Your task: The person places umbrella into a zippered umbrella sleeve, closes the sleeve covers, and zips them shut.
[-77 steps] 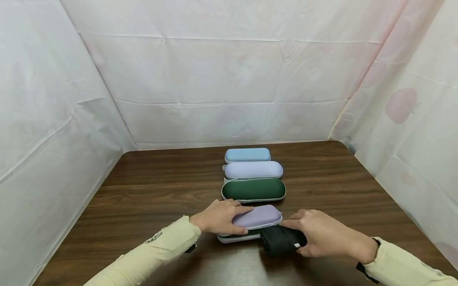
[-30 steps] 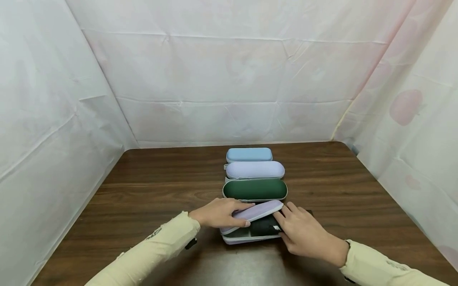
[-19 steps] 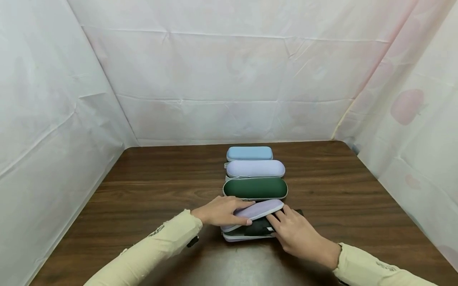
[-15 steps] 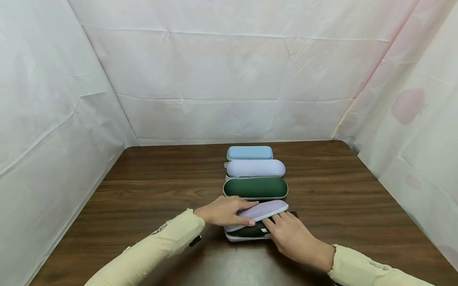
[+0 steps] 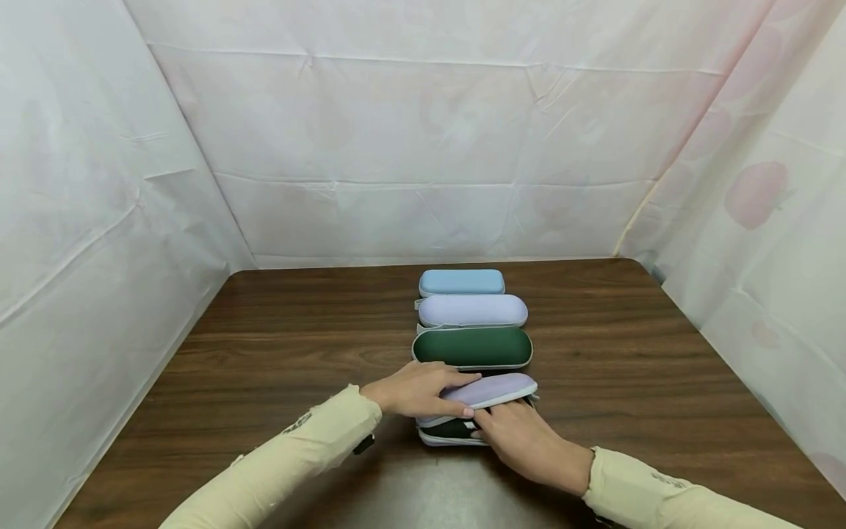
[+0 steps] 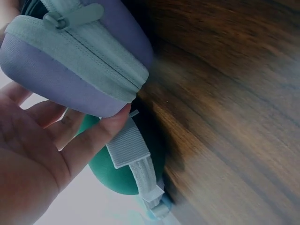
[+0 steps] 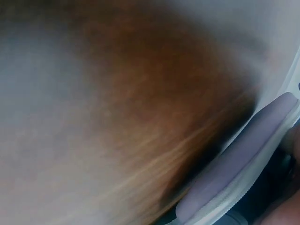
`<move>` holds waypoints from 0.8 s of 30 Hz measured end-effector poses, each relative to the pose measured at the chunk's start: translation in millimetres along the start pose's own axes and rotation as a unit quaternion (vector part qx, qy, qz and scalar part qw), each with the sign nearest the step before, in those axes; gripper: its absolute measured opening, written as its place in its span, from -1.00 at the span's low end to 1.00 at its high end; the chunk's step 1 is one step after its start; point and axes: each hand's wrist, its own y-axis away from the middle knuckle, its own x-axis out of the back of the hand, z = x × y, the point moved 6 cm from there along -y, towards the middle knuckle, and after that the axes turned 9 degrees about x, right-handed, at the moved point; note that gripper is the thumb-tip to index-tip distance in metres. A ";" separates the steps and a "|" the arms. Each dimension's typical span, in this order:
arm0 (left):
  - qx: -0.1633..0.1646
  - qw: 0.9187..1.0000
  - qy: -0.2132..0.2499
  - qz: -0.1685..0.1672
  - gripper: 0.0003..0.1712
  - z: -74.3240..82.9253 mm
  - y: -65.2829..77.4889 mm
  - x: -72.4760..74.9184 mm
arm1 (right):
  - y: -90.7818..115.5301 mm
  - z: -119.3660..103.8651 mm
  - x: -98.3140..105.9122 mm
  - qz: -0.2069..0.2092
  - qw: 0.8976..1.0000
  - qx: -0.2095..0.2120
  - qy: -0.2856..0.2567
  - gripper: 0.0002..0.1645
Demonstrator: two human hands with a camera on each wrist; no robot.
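Note:
A light purple zip case (image 5: 502, 388) lies partly open at the near end of a row of cases, its lid tilted up on the right. Across the lid's left end, my left hand (image 5: 415, 389) grips it, thumb at the front edge and fingers toward the back. The left wrist view shows the case's grey zip and zip pull (image 6: 77, 18) by that hand. My right hand (image 5: 529, 442) holds a black rolled bundle, like a folded umbrella (image 5: 449, 428), with a small white tag. Its fingers reach under the lid; the bundle's right part is hidden.
Behind the purple case lie a dark green case (image 5: 472, 347), a lavender case (image 5: 472, 311) and a light blue case (image 5: 462, 282), close together. They rest on a dark wooden table (image 5: 297, 330) with pale sheets hanging round three sides.
My right hand has brought the black bundle from in front of the case into it, moving left under the lid. The lid tilted up, then lowered slightly. My left hand stays on it.

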 end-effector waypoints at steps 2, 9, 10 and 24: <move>0.003 1.000 -0.004 0.000 -0.25 -0.7 0.8 -1.9 | 0.7 0.2 -3.9 -0.010 1.000 -0.002 -0.021 -0.59; 0.004 0.999 -0.027 0.019 -0.25 0.0 3.6 -3.5 | 5.6 1.5 -7.7 -0.058 0.995 0.002 -0.086 -0.57; 0.004 0.999 -0.031 0.021 -0.25 0.5 4.0 -3.0 | 7.1 1.4 -5.4 -0.063 0.994 0.004 -0.092 -0.53; -0.008 0.998 -0.059 0.037 -0.26 6.4 9.5 -1.1 | 16.5 19.0 74.5 0.022 0.990 0.081 -0.117 -0.79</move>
